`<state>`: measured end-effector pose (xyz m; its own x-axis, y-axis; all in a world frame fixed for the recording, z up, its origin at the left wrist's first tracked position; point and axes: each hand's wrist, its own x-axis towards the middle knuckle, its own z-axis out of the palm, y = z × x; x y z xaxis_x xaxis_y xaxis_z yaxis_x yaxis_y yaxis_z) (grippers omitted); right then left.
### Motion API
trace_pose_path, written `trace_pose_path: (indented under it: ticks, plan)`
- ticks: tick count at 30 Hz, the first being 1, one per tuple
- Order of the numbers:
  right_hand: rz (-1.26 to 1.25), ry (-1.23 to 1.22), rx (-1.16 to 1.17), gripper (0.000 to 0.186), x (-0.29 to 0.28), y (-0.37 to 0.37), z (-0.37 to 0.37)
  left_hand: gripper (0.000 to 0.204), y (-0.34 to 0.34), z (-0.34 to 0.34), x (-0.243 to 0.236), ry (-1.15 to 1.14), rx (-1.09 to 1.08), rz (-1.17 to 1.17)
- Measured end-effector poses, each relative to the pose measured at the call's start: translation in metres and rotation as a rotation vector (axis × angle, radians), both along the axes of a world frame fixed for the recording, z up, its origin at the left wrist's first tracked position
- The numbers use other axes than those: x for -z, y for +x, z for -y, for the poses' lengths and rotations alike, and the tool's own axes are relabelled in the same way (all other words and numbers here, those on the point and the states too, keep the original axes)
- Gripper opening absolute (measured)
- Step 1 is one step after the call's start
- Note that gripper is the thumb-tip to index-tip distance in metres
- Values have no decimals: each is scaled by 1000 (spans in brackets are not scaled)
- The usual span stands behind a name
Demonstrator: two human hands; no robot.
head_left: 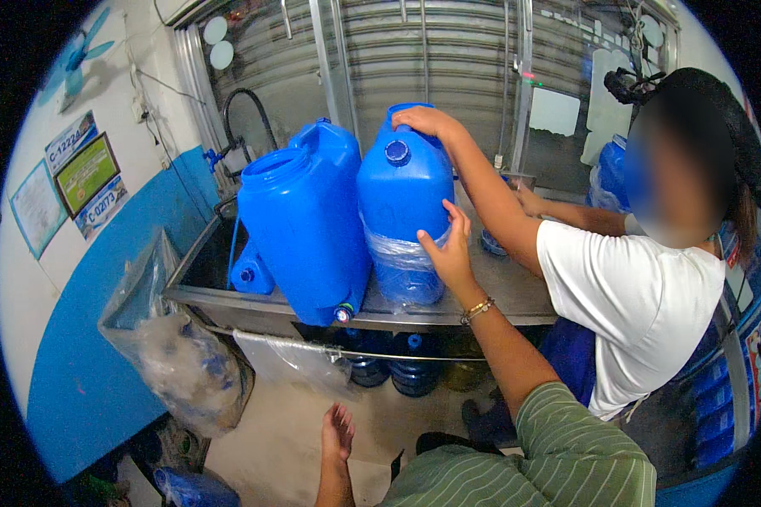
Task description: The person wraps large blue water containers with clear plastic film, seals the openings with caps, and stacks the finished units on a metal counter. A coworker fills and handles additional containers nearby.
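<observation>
My right hand [448,245] is at the front right of an upright blue jug [406,194] with clear plastic wrapped round its lower part, fingers apart against or just beside it. A co-worker's hand [418,118] is on this jug's top handle. To its left stands a large blue container [292,237] with an open wide mouth and a small tap low at the front, both on the steel counter [473,304]. My left hand [338,431] hangs below the counter, empty, its fingers loosely apart.
The co-worker [626,321] in a white shirt leans over the counter on the right. A small blue container [249,270] sits behind the large one. Below are water bottles [413,372], a plastic sheet [279,359] on a rail and a filled clear bag [177,372] beside the wall.
</observation>
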<state>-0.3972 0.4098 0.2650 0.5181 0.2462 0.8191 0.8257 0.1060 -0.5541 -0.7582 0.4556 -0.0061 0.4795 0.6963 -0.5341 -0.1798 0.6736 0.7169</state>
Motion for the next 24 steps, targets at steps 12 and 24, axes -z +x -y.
trace_pose_path:
  ticks: [12, 24]
  plan:
    - [21, -214, 283, 60, 67, -29, 1, 82, 206, -71, -184, 980, 414, 221]
    - [131, -428, 373, 46, 97, -66, 22, 91, 312, -108, -162, 1061, 438, 254]
